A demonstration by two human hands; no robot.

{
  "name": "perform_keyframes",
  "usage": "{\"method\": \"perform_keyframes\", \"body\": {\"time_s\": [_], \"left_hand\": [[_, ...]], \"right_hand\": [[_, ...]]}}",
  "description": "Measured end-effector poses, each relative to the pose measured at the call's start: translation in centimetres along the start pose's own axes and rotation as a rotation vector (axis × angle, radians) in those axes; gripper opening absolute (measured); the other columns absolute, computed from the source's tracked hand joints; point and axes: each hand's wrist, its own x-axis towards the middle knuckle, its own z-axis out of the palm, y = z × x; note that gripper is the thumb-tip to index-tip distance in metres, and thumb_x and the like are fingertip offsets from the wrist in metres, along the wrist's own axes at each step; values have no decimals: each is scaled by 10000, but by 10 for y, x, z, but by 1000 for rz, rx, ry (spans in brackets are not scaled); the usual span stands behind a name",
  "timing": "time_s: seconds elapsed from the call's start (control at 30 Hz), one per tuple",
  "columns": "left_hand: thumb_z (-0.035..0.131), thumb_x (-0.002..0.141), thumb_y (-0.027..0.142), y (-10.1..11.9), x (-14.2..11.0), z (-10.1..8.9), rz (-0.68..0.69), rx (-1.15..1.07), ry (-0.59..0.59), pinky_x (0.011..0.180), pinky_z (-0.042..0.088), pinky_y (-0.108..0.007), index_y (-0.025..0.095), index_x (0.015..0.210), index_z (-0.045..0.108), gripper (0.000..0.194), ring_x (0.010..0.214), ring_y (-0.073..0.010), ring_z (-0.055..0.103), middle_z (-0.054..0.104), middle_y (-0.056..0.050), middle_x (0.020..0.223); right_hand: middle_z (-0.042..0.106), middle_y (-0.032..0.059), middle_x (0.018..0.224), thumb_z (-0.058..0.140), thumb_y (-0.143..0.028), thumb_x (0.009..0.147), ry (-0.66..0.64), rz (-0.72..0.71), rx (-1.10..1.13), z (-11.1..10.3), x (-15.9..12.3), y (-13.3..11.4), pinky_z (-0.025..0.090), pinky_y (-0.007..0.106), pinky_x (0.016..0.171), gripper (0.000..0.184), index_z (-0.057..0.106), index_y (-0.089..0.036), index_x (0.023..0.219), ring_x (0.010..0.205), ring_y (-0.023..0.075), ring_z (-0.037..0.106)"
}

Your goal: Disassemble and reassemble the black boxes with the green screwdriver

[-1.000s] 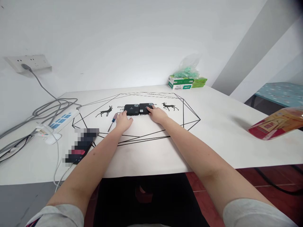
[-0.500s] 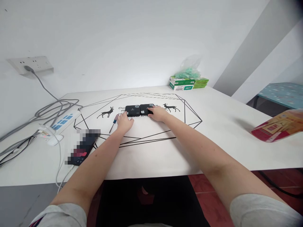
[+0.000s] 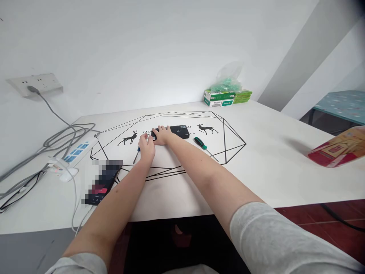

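Two flat black boxes lie side by side on the white table mat. My right hand (image 3: 163, 136) rests across the left black box (image 3: 154, 133) with its fingers spread and covers most of it. The right black box (image 3: 180, 131) is largely uncovered, just right of that hand. At the near left corner of the left box is my left hand (image 3: 147, 147), its fingers partly bent and apart. A blue-handled screwdriver (image 3: 136, 156) lies beside my left hand, its handle partly hidden. To the right of the boxes is a green-handled screwdriver (image 3: 200, 143).
A phone (image 3: 106, 182), partly pixelated, lies near my left forearm. Further left are a power strip (image 3: 81, 149) and coiled grey cables (image 3: 57, 139). Green and white boxes (image 3: 219, 97) stand by the wall under a plastic bag (image 3: 229, 80). A red-and-orange package (image 3: 336, 148) is at right.
My right hand has moved left from the right box onto the left one. The green screwdriver now shows where my right arm covered it. My left hand has shifted slightly, its fingers more bent.
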Motion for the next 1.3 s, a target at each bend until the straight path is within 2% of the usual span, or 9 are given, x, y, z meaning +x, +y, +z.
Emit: {"method": "perform_keyframes", "body": {"time_s": [0.2,0.43,0.53,0.7,0.8,0.93,1.03,1.17,1.3], "left_hand": [[599,1059,374,-1,0,0,-7,-108,62,1303,339,-515,240,1299,613,275,1488,-328,528,658,-150,1438],[413,1134,568,9,-16,-11,93,-337,-15,1199,491,-478,247,1303,599,407,1359,-288,655,695,-137,1387],[418,1089,737,12,-28,-11,149,-409,-208,1167,517,-550,232,1319,610,587,1322,-334,682,704,-168,1369],[586,941,914,14,-40,-10,349,-371,-796,1312,359,-602,214,1622,457,985,1596,-421,448,482,-221,1693],[854,749,857,19,-42,-11,389,-194,-909,1364,245,-619,201,1734,333,1293,1656,-482,309,343,-223,1778],[925,713,709,31,-47,-15,430,13,-904,1336,314,-621,227,1779,274,1339,1619,-474,361,397,-196,1727],[912,735,643,38,-52,-19,497,150,-942,1319,332,-635,242,1771,320,1259,1584,-476,395,433,-184,1699],[908,730,639,45,-56,-21,496,304,-995,1290,363,-641,287,1761,362,1219,1554,-486,412,480,-162,1660],[912,718,667,49,-58,-20,486,337,-1012,1290,353,-644,284,1739,418,1197,1563,-496,395,482,-171,1677]], "right_hand": [[495,296,1674,689,-606,921,-1,-105,-18,-1,-16,-8,285,682,1310,912,439,-162,1677,1581,487,455],[634,262,1467,896,-703,701,61,-263,100,1,-96,-4,407,627,1234,1103,533,-147,1583,1426,481,567],[588,254,1529,953,-633,654,76,-259,424,-3,-126,14,428,647,1225,1185,468,-161,1627,1468,476,520],[499,151,1577,962,-571,687,82,-234,1302,6,-146,51,413,563,1294,1303,218,-323,1728,1495,329,531],[502,113,1526,1032,-542,579,46,-206,1533,19,-147,65,474,532,1260,1312,319,-362,1666,1412,311,586],[512,104,1538,1100,-442,448,-30,-238,1470,17,-149,82,522,516,1209,1296,447,-348,1564,1362,301,628],[594,137,1532,1027,-607,572,-12,-216,1331,2,-154,101,533,520,1184,1010,601,-270,1424,1342,309,655],[752,163,1236,730,-692,909,411,293,747,-15,-161,129,528,530,1139,596,703,-181,1213,1184,310,701],[761,198,1230,961,-455,711,192,467,377,-14,-166,144,587,500,990,645,704,-168,1228,1085,344,729]]}}
